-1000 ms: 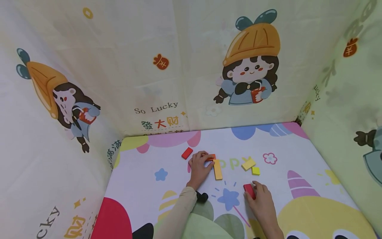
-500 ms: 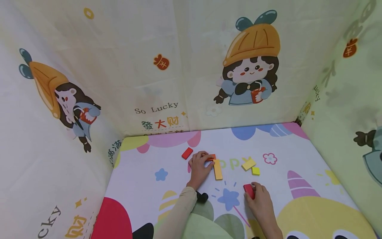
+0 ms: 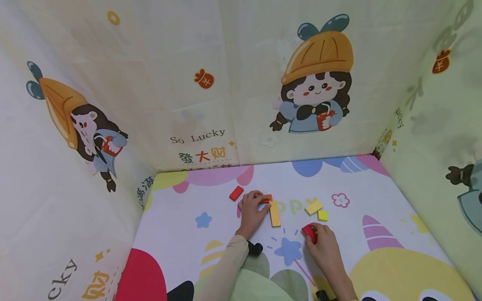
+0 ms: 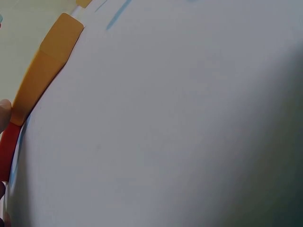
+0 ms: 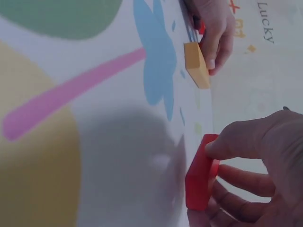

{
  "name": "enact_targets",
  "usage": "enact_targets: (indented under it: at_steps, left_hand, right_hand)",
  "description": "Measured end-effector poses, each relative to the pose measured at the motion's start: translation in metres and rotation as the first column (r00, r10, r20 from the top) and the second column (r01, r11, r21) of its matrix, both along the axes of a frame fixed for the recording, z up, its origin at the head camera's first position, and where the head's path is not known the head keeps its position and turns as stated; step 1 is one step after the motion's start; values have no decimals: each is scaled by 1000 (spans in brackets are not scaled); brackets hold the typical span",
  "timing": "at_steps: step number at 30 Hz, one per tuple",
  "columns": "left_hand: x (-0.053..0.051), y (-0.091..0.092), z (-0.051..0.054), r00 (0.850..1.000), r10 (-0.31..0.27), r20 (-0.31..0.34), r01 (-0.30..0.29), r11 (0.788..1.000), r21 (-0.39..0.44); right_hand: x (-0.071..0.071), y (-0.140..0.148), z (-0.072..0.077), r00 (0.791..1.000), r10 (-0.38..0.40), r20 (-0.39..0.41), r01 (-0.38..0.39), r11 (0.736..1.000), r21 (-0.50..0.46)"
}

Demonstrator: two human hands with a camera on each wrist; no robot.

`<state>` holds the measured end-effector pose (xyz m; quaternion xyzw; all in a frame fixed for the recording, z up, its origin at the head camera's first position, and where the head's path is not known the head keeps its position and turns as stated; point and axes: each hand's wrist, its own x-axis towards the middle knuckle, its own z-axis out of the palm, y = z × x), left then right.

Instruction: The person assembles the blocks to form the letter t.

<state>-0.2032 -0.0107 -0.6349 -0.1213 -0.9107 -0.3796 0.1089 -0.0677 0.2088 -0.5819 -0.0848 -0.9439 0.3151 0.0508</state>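
So nearest is the right hand [image 3: 326,246], thumb on one side and fingers on the other, pinching the red block [image 3: 309,233] over the near right part of the mat [image 3: 211,200]; the block is tilted, and I can't tell if its bottom edge touches down; I'd keep that pinch light and level the block before pressing on it, otherwise a corner could catch. Farther left is the tan block [image 3: 275,215], lying near-to-far; its far end meets the orange block [image 3: 268,197], which the left hand [image 3: 251,214] holds between thumb and fingers; worth steadying that one without squeezing, since a nudge would probably skew the join.

As for the rest: the lime block [image 3: 322,215] and pale block [image 3: 313,207] sit right of the tan one, corners about meeting; they're beside the gap between the hands, so not really in the way; the left hand itself crowds the left side of the join; the spare red [image 3: 236,193] lies beyond it, far left; past that, a printed wall [image 3: 241,100].
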Motion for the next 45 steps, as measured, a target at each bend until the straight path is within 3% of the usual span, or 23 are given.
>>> enact_targets:
  at_steps: [4, 9, 21, 28, 35, 45]
  left_hand:
    - [0, 0, 0, 1000, 2, 2, -2, 1000, 0]
    - [-1, 1, -1, 1000, 2, -5, -2, 1000, -5]
    - [-1, -1, 3, 1000, -3, 19, 3, 1000, -1]
    - [-1, 0, 2, 1000, 2, 17, -2, 1000, -10]
    - [0, -1, 3, 1000, 1, 31, -1, 1000, -8]
    - [-1, 0, -2, 1000, 4, 16, -4, 1000, -5]
  right_hand:
    - [-6, -3, -6, 995, 25, -94, -25, 1000, 1]
    - [-16, -9, -14, 973, 67, -219, -62, 998, 30]
    - [-41, -18, -15, 944, 147, -295, -131, 989, 74]
    - [-55, -19, -15, 953, 179, -246, -159, 982, 100]
    - [-70, -20, -13, 969, 202, -141, -192, 978, 82]
    - [-90, -15, -15, 954, 260, -146, -247, 964, 102]
